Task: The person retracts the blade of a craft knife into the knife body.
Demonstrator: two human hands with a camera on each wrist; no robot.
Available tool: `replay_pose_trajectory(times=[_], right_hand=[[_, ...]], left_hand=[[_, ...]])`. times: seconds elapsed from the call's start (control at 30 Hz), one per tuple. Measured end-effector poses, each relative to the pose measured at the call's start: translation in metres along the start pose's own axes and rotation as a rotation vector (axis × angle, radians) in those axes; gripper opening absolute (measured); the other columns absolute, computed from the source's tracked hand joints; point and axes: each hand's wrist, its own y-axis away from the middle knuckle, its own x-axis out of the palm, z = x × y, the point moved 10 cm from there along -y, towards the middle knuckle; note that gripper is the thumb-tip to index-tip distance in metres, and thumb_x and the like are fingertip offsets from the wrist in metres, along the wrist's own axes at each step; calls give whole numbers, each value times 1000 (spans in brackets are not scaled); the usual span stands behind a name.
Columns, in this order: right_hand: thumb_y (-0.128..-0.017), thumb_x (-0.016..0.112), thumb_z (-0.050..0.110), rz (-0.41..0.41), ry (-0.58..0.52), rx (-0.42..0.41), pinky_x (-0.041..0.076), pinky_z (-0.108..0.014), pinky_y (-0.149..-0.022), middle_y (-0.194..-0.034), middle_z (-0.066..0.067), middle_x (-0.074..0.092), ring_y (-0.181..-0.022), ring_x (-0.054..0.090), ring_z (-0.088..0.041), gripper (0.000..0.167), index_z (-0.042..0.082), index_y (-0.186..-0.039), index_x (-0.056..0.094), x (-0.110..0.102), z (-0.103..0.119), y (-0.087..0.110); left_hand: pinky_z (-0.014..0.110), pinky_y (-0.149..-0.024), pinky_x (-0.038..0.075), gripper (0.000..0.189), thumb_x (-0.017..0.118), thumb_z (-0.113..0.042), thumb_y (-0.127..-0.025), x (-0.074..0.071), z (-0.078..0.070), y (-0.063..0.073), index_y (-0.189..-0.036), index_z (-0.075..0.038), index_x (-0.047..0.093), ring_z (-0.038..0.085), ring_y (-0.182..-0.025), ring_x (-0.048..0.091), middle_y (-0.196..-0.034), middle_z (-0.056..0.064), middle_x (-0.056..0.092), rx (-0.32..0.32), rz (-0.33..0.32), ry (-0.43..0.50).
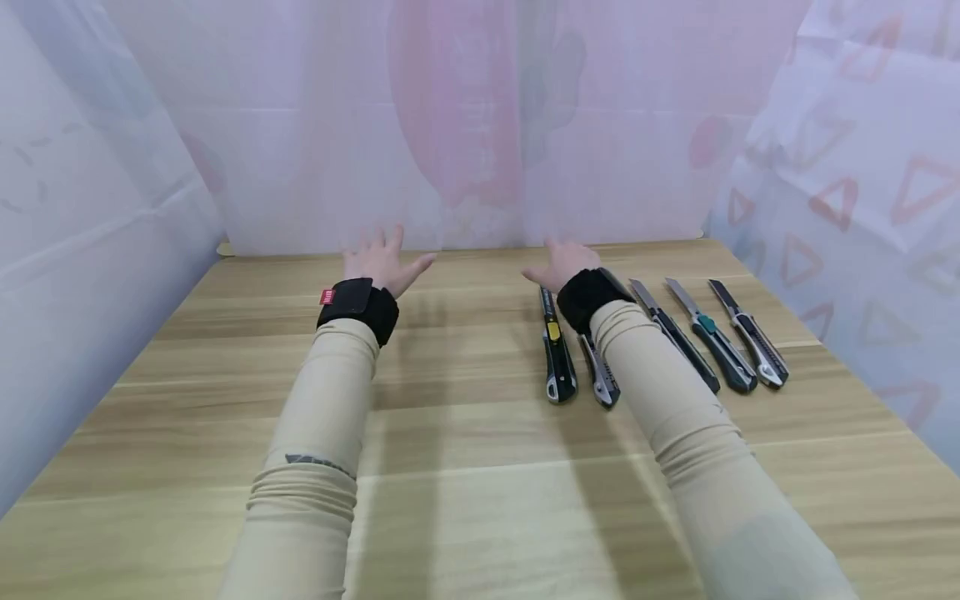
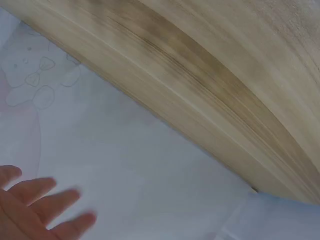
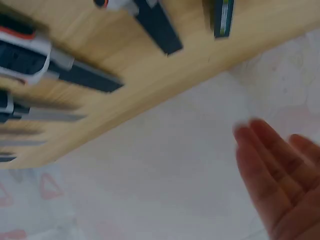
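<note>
My left hand reaches over the far part of the wooden table with fingers spread, holding nothing. My right hand is stretched out above the far ends of the utility knives, its palm bare in the right wrist view. Nearest to it lies a black knife with a yellow slider. Beside that, a grey and black knife is partly hidden by the right wrist. Further right are a dark slim knife, one with a green slider and a white and black one. Their blades point away from me.
The wooden table ends at a pale printed sheet hung along the back. More sheeting stands at the right side and the left side. Both wrists wear black straps.
</note>
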Motion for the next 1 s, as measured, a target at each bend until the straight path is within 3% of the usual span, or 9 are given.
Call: replay_pose_trajectory(times=[0.1, 0.2, 0.33, 0.47, 0.57, 0.7, 0.83, 0.93, 1.0], right_hand=[[-82, 46, 44, 19, -79, 86, 47, -36, -67, -96, -14, 60, -81, 57, -26, 46, 3, -99, 57, 20, -6, 2], [-77, 53, 43, 109, -82, 122, 47, -34, -64, -91, -13, 61, -76, 56, -25, 44, 1, -90, 60, 56, -10, -1], [-72, 58, 38, 328, -92, 145, 44, -34, -74, -103, -14, 58, -85, 54, -25, 43, 2, -95, 59, 92, -8, 10], [-72, 55, 20, 400, -121, 157, 42, -27, -66, -92, -11, 56, -77, 51, -22, 21, 2, -83, 58, 84, -1, 32], [-73, 53, 16, 360, -126, 136, 39, -22, -57, -78, -8, 53, -66, 48, -18, 13, 6, -67, 50, 66, 4, 43], [-76, 53, 22, 273, -215, 67, 38, -20, -49, -62, -3, 48, -55, 47, -14, 25, 10, -57, 42, 55, 8, 33], [-77, 53, 25, 70, -421, -35, 44, -23, -50, -69, -4, 51, -59, 52, -16, 20, 5, -80, 48, 32, 21, 22], [-79, 53, 24, -88, -586, -116, 47, -23, -53, -78, -6, 54, -64, 55, -16, 31, 4, -101, 43, -4, 41, 43], [-80, 53, 26, -192, -618, -197, 45, -23, -55, -78, -5, 55, -63, 53, -15, 35, 6, -106, 41, -25, 53, 60]], left_hand=[[47, -80, 42, 77, 36, -56, -83, 3, -2, 5, -139, -12, 6, 35, -100, 50, -128, 19, 40, 32, -6, 34], [40, -66, 45, 66, 41, -50, -84, 3, -9, 17, -134, -8, 26, 27, -76, 58, -101, 14, 60, 116, -50, 69], [33, -61, 46, 48, 44, -44, -85, 2, -22, 49, -115, -7, 51, 20, -72, 59, -85, 8, 65, 269, -131, 176], [28, -59, 46, 39, 47, -40, -85, -4, -36, 82, -106, -8, 57, 15, -67, 59, -82, 5, 65, 387, -215, 310], [26, -60, 46, 35, 48, -38, -85, -7, -48, 98, -102, -9, 59, 12, -66, 58, -80, 2, 65, 444, -258, 386], [24, -62, 47, 33, 48, -37, -86, -3, -64, 107, -103, -10, 58, 11, -70, 58, -84, 0, 64, 459, -219, 479], [27, -66, 49, 39, 49, -37, -85, 12, -78, 107, -114, -9, 51, 15, -78, 59, -97, 6, 62, 406, -85, 588], [29, -66, 50, 51, 51, -38, -84, 25, -88, 107, -125, -12, 38, 18, -83, 60, -108, 10, 58, 360, 48, 707], [29, -67, 50, 53, 52, -34, -84, 28, -97, 110, -128, -12, 33, 20, -84, 61, -113, 12, 55, 373, 110, 820]])
